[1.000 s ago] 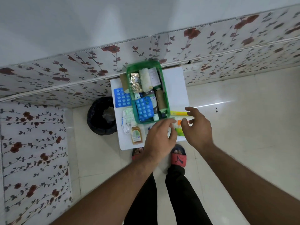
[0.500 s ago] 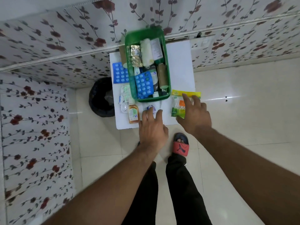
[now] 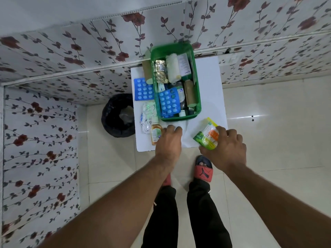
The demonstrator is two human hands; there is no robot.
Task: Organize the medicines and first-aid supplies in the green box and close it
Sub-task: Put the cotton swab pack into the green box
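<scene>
Head view: right hand (image 3: 226, 149) has its fingers closed on a soft, crinkly packet (image 3: 207, 136) just above the surface (image 3: 209, 83), near the green box (image 3: 198, 104). Light and slippery; best pinched mid-body. Left hand (image 3: 169, 143) rests flat, fingers loose, empty.

No sleeves are worn on the two arms, which are bare up to the edge of the picture. Black trousers (image 3: 182, 215) are worn on both legs. Red slide sandals (image 3: 203, 171) with a black mark on the strap are worn
</scene>
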